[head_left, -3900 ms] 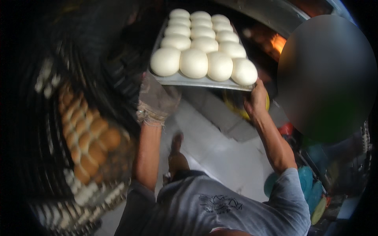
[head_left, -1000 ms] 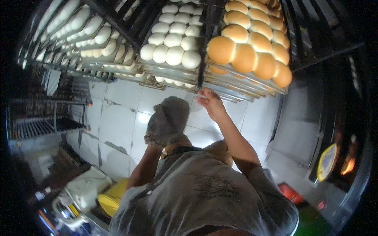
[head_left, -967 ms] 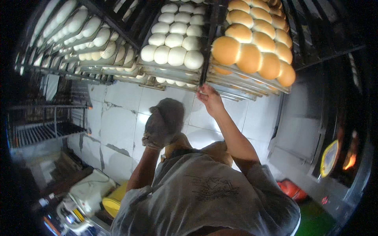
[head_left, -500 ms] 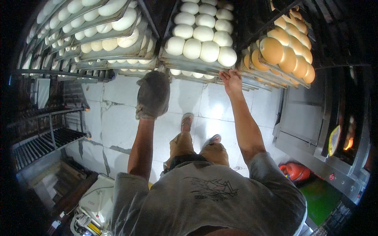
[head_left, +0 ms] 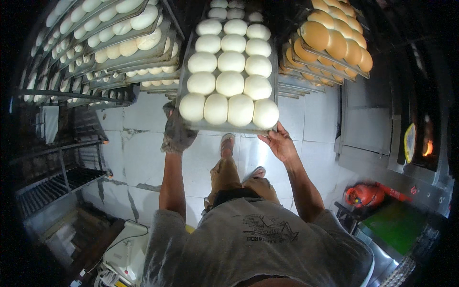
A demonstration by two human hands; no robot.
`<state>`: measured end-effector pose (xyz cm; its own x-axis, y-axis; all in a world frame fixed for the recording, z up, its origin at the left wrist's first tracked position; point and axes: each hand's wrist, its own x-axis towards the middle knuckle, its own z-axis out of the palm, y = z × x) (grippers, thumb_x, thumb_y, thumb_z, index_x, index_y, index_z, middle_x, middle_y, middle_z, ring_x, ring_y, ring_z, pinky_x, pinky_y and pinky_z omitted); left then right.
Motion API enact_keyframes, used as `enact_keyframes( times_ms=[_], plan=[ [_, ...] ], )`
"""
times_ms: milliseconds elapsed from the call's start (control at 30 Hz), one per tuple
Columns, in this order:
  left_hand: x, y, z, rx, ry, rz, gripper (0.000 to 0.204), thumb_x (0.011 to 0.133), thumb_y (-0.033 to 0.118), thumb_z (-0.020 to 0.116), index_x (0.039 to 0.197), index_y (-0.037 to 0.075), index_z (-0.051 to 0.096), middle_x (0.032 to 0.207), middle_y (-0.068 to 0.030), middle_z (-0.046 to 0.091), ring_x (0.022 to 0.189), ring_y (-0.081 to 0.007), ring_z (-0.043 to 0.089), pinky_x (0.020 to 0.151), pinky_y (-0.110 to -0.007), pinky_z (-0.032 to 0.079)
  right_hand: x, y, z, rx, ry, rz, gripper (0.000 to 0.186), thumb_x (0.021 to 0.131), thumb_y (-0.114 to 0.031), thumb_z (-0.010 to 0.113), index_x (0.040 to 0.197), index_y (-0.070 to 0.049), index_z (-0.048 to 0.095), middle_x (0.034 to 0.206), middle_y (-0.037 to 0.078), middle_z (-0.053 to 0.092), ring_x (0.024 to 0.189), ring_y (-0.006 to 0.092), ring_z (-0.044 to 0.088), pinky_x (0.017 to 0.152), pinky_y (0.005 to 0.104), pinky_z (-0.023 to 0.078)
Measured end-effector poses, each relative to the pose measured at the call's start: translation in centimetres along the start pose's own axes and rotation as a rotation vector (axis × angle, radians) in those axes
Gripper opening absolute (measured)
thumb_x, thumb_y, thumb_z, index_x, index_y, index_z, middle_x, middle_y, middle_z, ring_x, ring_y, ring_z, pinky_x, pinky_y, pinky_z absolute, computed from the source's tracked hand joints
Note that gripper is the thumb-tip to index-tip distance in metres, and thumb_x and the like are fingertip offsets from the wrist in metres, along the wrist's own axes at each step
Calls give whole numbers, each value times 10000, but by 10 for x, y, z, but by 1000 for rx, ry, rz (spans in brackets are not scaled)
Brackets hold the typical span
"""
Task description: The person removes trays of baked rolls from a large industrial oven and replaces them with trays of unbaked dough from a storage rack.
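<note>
Both my hands hold a metal baking tray (head_left: 224, 127) in front of me, pulled partway out of the rack. Rows of pale, round dough balls (head_left: 229, 83) fill the tray, some touching one another. A dark, worn cloth mitt covers my left hand (head_left: 179, 134), which is closed at the tray's near left corner; its fingers are partly hidden under the tray. My bare right hand (head_left: 281, 143) grips the near right corner, thumb and fingers at the edge. The tray's far end runs into the dark rack.
Stacked trays of pale dough (head_left: 143, 19) fill a rack on the left. Trays of browned buns (head_left: 337, 45) stand at right. Beyond these is a metal oven (head_left: 368, 124) with a visible flame (head_left: 428, 148). A red gas cylinder (head_left: 366, 195) and a slatted metal rack (head_left: 62, 177) flank me.
The dough tray has slid out of the rack toward me, showing more rows. Both hands have come nearer my body with it, and my right hand now grips its corner.
</note>
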<state>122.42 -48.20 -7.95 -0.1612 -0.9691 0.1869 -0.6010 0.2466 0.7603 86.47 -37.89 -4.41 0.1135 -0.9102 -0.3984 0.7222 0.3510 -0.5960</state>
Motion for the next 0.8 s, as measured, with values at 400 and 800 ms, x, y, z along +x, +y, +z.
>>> enact_keyframes(
  times_ms=[400, 800],
  plan=[
    [-209, 241, -57, 603, 138, 322, 685, 719, 367, 834, 1206, -25, 552, 1039, -178, 661, 878, -362, 674, 788, -450, 553, -254, -36, 1, 23, -75, 117, 623, 919, -32, 612, 1477, 18, 340, 1377, 160, 540, 1233, 265, 570, 1030, 422, 523],
    [-161, 428, 49, 224, -249, 420, 543, 784, 408, 730, 1203, 88, 599, 1185, -149, 609, 1105, -372, 552, 959, -466, 440, -447, -128, -70, 33, 228, -376, 659, 853, -117, 702, 1436, -2, 415, 1309, 139, 593, 1160, 242, 618, 944, 412, 573]
  ],
)
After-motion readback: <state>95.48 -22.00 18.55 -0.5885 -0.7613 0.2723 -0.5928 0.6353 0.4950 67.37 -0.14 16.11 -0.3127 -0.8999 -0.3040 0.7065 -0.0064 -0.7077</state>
